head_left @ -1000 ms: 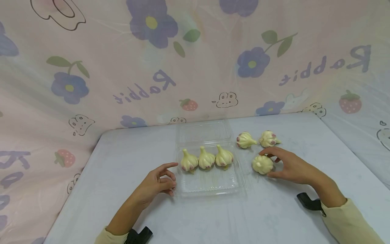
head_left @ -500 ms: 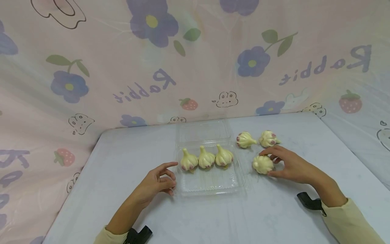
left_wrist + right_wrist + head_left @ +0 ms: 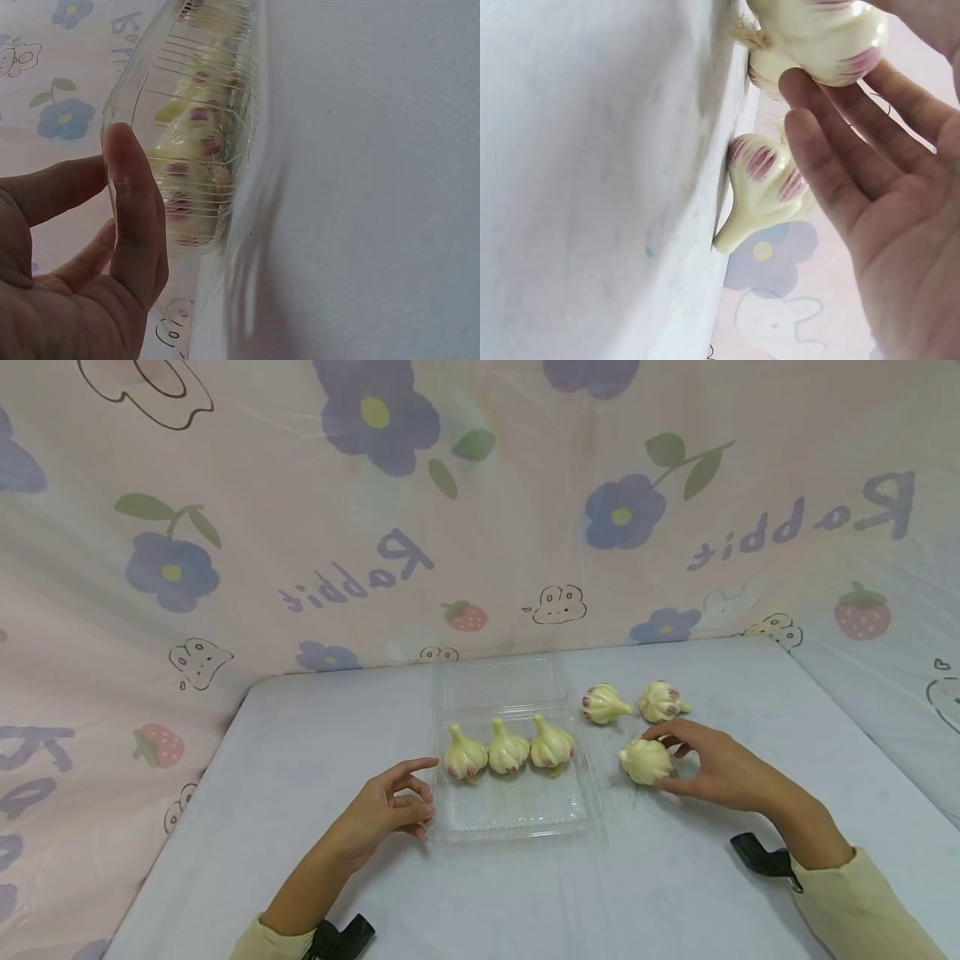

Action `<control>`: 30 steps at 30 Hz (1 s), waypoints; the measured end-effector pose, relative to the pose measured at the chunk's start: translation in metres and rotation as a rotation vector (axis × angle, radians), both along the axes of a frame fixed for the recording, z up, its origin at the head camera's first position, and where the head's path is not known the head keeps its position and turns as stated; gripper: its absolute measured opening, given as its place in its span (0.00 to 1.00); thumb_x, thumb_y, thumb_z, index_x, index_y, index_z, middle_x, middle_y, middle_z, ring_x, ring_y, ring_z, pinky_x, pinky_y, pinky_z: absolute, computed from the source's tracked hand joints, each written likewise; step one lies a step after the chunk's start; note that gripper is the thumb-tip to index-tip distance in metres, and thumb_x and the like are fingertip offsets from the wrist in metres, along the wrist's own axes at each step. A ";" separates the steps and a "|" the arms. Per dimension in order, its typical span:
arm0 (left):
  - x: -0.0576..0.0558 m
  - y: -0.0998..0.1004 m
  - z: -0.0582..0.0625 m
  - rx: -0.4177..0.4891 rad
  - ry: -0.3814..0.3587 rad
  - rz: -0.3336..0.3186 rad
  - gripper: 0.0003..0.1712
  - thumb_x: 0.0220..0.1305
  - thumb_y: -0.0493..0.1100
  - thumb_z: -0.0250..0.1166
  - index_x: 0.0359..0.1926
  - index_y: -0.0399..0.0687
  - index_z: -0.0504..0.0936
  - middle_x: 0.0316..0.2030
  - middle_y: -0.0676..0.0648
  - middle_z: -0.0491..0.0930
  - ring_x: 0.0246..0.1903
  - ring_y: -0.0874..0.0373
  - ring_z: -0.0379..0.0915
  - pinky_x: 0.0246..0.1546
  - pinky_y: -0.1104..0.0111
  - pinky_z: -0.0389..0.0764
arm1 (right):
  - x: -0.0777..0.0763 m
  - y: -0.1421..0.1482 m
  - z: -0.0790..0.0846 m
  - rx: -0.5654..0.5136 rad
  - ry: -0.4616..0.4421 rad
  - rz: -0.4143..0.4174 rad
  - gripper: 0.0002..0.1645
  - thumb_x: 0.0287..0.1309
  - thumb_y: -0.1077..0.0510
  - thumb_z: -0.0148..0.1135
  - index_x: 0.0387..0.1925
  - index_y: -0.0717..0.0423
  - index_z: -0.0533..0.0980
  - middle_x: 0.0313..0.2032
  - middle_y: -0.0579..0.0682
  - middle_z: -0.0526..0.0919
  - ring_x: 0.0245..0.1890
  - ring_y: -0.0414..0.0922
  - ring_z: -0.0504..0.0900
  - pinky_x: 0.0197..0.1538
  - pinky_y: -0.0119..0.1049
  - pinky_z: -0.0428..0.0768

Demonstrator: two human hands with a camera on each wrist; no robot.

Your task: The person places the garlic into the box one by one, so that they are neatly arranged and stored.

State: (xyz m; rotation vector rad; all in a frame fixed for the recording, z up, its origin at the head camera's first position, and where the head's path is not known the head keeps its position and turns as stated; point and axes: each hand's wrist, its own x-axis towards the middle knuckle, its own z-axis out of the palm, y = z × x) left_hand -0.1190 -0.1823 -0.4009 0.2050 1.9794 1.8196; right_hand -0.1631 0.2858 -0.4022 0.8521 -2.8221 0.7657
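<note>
In the head view my right hand point(image 3: 708, 766) holds a pale garlic bulb point(image 3: 645, 762) between thumb and fingers, right of a clear plastic container point(image 3: 517, 837). The right wrist view has this bulb point(image 3: 817, 37) at the top, purple streaks showing and roots towards the table. My left hand point(image 3: 390, 806) touches the container's left side with loosely bent fingers, thumb and index finger apart. Three garlic bulbs point(image 3: 508, 749) stand in a row across the middle of the container, stems pointing away. In the left wrist view they show through the ribbed wall point(image 3: 169, 94).
Two more garlic bulbs lie behind my right hand, the left one point(image 3: 603, 704) beside the other point(image 3: 662, 701). The container's lid point(image 3: 501, 685) lies folded back towards the patterned curtain point(image 3: 495, 543). White cloth covers the table point(image 3: 480, 902).
The bulb in my right hand has turned slightly and shifted a little to the left. My left hand, the container and the other bulbs look unmoved.
</note>
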 end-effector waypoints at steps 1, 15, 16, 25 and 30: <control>0.000 0.000 0.000 -0.002 0.000 0.001 0.39 0.64 0.30 0.63 0.74 0.42 0.60 0.41 0.47 0.71 0.31 0.62 0.78 0.32 0.67 0.88 | 0.000 0.000 0.000 0.003 -0.009 -0.013 0.36 0.43 0.55 0.81 0.55 0.45 0.74 0.49 0.40 0.81 0.44 0.32 0.78 0.45 0.37 0.84; 0.000 0.000 -0.001 -0.004 -0.007 0.008 0.39 0.64 0.31 0.64 0.74 0.44 0.60 0.41 0.47 0.71 0.30 0.61 0.78 0.31 0.68 0.87 | 0.000 -0.003 0.000 -0.006 -0.010 -0.041 0.32 0.42 0.51 0.82 0.49 0.43 0.74 0.49 0.40 0.81 0.43 0.33 0.77 0.45 0.36 0.82; 0.000 0.000 -0.001 -0.003 -0.007 0.008 0.39 0.64 0.31 0.64 0.74 0.43 0.60 0.41 0.47 0.71 0.30 0.61 0.78 0.31 0.68 0.87 | 0.000 -0.003 0.001 0.000 -0.015 -0.047 0.32 0.42 0.50 0.82 0.49 0.42 0.74 0.49 0.40 0.81 0.43 0.34 0.77 0.45 0.37 0.81; 0.000 0.000 0.000 0.002 -0.006 0.004 0.39 0.64 0.30 0.64 0.74 0.42 0.60 0.40 0.47 0.71 0.29 0.61 0.78 0.31 0.68 0.87 | 0.001 -0.001 0.002 0.013 -0.023 -0.068 0.31 0.42 0.47 0.82 0.48 0.40 0.75 0.49 0.39 0.82 0.45 0.35 0.77 0.48 0.40 0.82; 0.000 0.000 0.000 0.002 -0.011 0.004 0.39 0.64 0.30 0.64 0.74 0.42 0.60 0.41 0.47 0.71 0.29 0.61 0.78 0.31 0.68 0.87 | 0.003 -0.002 0.004 -0.001 -0.005 -0.078 0.29 0.43 0.46 0.81 0.46 0.40 0.75 0.48 0.39 0.82 0.46 0.34 0.78 0.49 0.41 0.83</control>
